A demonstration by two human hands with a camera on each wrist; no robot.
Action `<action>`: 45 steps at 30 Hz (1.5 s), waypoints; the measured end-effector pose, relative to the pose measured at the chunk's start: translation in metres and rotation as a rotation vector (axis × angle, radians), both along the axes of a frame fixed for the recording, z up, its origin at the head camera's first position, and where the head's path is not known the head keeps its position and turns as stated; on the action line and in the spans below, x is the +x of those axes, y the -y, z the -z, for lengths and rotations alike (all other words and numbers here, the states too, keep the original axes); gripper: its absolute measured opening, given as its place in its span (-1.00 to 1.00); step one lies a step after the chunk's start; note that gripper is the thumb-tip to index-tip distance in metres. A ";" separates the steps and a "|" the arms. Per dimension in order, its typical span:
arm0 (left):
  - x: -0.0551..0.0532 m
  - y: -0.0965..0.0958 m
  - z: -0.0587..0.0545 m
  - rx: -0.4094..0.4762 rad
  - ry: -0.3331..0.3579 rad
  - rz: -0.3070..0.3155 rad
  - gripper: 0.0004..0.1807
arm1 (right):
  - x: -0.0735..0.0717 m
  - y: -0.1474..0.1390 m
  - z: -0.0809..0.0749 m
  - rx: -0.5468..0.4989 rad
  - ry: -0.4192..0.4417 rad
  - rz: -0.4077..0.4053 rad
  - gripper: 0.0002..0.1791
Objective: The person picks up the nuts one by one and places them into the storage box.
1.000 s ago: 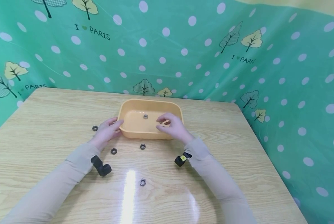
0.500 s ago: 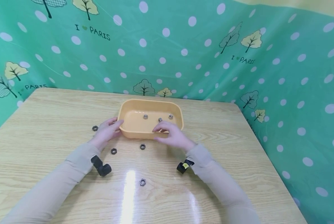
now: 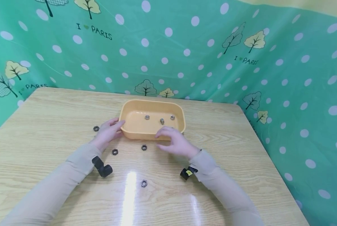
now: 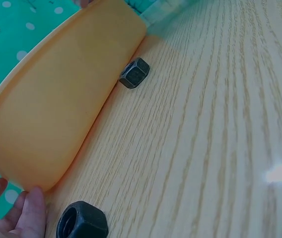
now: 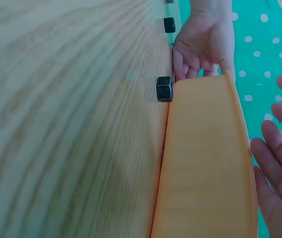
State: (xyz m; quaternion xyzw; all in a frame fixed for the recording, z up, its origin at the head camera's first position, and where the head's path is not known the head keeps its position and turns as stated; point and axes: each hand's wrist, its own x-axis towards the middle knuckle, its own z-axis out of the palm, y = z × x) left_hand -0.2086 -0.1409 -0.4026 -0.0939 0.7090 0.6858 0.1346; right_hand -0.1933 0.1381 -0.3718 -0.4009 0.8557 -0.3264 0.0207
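Note:
My left hand (image 3: 107,133) grips the left end of a shallow orange plastic tray (image 3: 141,136), its thumb over the rim. Three metal hex nuts lie inside: one left of middle (image 3: 147,117), one tipped on its side (image 3: 162,121), and one near the right end (image 3: 172,117). My right hand (image 3: 175,142) hovers over the tray's front rim at the right, fingers loosely bent and nothing between them. In the right wrist view its fingers (image 5: 280,148) spread beside the tray's rim.
On the wooden table (image 3: 72,113), a dark nut (image 3: 144,147) lies just before the tray, another nut (image 3: 115,152) further left, and one nut (image 3: 96,128) beyond my left hand. A nut (image 3: 144,183) sits nearer me. A green polka-dot curtain (image 3: 168,50) hangs behind.
My right hand has drawn back from inside the tray toward its front rim, uncovering two nuts in there. My left hand has stayed at the tray's left end.

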 end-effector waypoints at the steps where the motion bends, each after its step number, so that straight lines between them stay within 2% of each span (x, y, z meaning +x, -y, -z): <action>1: 0.000 0.000 0.000 -0.002 -0.001 0.000 -0.23 | 0.000 0.000 0.001 -0.001 -0.009 -0.005 -0.69; 7: -0.001 0.000 0.001 -0.004 -0.010 0.009 -0.23 | 0.003 -0.001 0.003 -0.034 -0.058 -0.049 -0.70; 13: -0.002 0.001 0.002 -0.010 -0.006 0.003 -0.23 | 0.011 0.004 0.004 0.012 -0.078 -0.134 -0.73; 19: -0.002 0.001 0.003 -0.005 -0.002 -0.001 -0.23 | 0.016 0.011 0.008 0.189 0.028 -0.296 -0.76; 21: -0.002 0.001 0.003 -0.003 -0.004 -0.001 -0.22 | 0.018 0.013 0.008 0.263 0.058 -0.334 -0.76; 23: -0.002 0.001 0.003 0.000 -0.005 -0.001 -0.22 | 0.019 0.014 0.009 0.296 0.068 -0.364 -0.76; 32: 0.000 0.000 0.001 -0.002 0.002 -0.006 -0.22 | 0.031 0.021 0.011 0.359 0.102 -0.385 -0.74; 37: 0.001 0.000 0.001 -0.001 -0.003 -0.004 -0.22 | 0.035 0.024 0.016 0.412 0.074 -0.406 -0.69; 45: 0.000 0.000 0.001 -0.013 0.000 -0.002 -0.21 | 0.039 0.026 0.014 0.444 0.062 -0.400 -0.64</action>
